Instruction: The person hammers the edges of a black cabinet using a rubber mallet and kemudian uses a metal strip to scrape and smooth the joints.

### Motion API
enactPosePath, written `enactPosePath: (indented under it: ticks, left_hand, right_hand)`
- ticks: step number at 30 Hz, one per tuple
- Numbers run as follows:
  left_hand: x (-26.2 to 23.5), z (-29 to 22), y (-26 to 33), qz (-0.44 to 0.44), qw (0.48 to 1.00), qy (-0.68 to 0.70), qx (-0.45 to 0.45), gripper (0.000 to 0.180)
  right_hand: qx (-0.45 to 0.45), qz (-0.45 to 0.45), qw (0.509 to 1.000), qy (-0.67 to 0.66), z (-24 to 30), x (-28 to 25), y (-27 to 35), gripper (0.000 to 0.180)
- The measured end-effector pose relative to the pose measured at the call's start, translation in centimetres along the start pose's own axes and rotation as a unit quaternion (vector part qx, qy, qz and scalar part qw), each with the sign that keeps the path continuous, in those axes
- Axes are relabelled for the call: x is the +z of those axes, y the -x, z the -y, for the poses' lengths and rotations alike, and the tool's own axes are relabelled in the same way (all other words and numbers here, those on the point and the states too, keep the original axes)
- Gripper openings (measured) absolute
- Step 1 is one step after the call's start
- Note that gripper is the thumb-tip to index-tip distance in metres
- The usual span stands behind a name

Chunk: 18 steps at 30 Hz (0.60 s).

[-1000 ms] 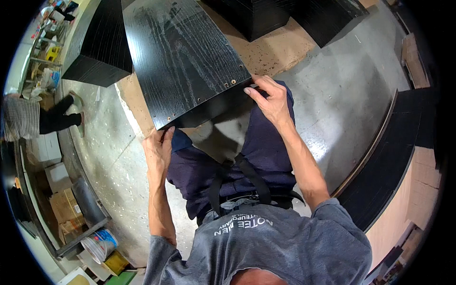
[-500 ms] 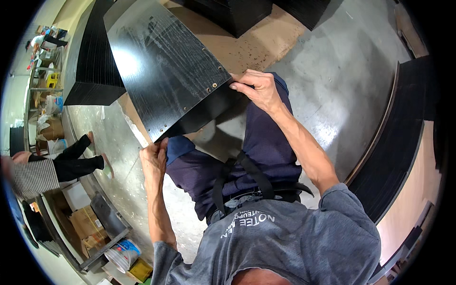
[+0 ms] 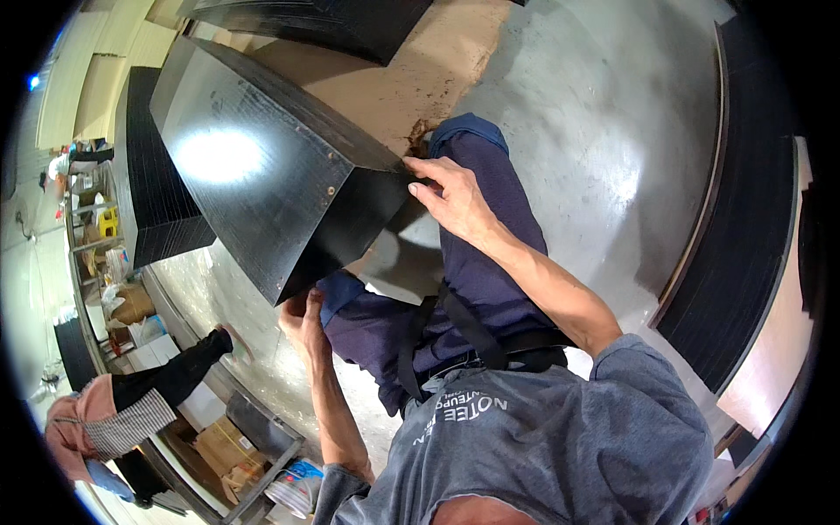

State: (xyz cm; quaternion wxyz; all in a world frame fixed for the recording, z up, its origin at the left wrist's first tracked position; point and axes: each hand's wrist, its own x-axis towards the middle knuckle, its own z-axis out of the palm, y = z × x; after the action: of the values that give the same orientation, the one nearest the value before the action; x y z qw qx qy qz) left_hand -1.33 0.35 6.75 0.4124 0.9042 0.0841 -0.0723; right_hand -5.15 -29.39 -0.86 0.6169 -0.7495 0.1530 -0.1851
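Observation:
A large black wood-grain board piece [image 3: 236, 175] with a glossy top lies in front of me, and small screw holes run along its near edge. It looks block-like; whether it is a stack of boards or a box I cannot tell. At its near left corner, my left hand [image 3: 306, 322] is closed, thumb up and the other fingers partly hidden beneath. My right hand [image 3: 455, 199] grips the near right corner between thumb and fingers. Both my knees are close to the piece's near face.
Another black board stack [image 3: 162, 188] stands on the left, and one more [image 3: 341, 22] lies beyond on brown cardboard [image 3: 385, 96]. Long black panels [image 3: 735, 236] line the right. At left, a person [image 3: 114, 416] walks near a shelf holding cartons [image 3: 227, 446] and a bucket [image 3: 293, 486].
The black piece has turned and tilted, showing more of its right side. My left hand has shifted down and right with its corner. The view has swung, and the person at left has moved.

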Motion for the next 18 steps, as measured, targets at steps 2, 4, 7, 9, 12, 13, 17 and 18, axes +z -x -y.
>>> enactPosePath:
  ticks: [2,4,7,9,12,13,17,18]
  left_hand:
    - [-0.3,-0.3,0.2,0.0,0.994,0.102,0.034,0.033]
    - [0.0,-1.8,1.0,-0.024,0.985,0.164,0.056,0.033]
    - [-0.3,-3.5,1.8,-0.009,0.986,0.158,0.061,0.031]
    - [-0.3,-3.6,2.0,-0.011,0.986,0.154,0.065,0.031]
    - [0.0,-2.9,1.9,-0.035,0.991,0.099,0.082,0.029]
    - [0.6,-2.8,1.9,-0.045,0.987,0.122,0.091,0.027]
    - [1.5,-0.4,0.6,0.022,0.99,0.136,-0.017,0.029]
    - [2.5,0.2,0.5,0.022,0.985,0.17,-0.003,0.027]
  right_hand:
    - [-0.017,-0.017,1.0,-0.021,-0.1,0.0,0.2,0.036]
    - [-0.029,-0.004,1.0,-0.009,-0.2,-0.2,0.6,0.037]
    - [0.032,-0.002,0.997,-0.074,-0.6,0.1,0.6,0.037]
    - [0.061,-0.018,0.992,-0.107,-1.2,0.2,0.3,0.037]
    - [0.051,-0.029,0.994,-0.091,-2.5,0.2,0.0,0.037]
    - [0.051,-0.012,0.996,-0.077,-2.4,0.2,-0.1,0.037]
    - [-0.037,0.046,0.998,0.022,-3.7,0.8,-0.3,0.045]
    - [-0.08,0.058,0.994,0.044,-4.2,1.4,-0.5,0.047]
